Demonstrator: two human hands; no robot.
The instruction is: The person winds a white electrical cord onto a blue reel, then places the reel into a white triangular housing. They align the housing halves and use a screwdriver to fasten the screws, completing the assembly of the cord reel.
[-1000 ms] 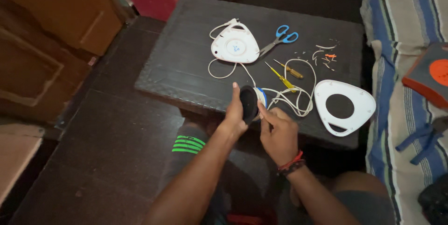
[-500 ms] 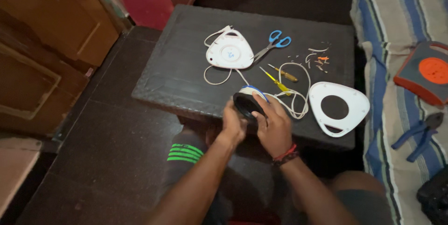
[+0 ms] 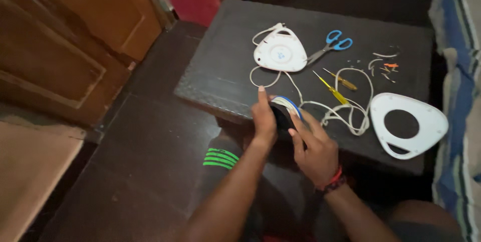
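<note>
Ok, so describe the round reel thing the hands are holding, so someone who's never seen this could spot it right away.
Find the dark low table; at its near edge the left hand and right hand clasp a black round spool with a blue rim. White cable trails from it, and unlike the two white triangular covers nearby, it is dark, circular and held.

Both forearms reach forward, hands close together. The left hand (image 3: 264, 118) stands edge-up, fingers extended upward. The right hand (image 3: 315, 147), just beside it, curls its fingers toward the left palm.
</note>
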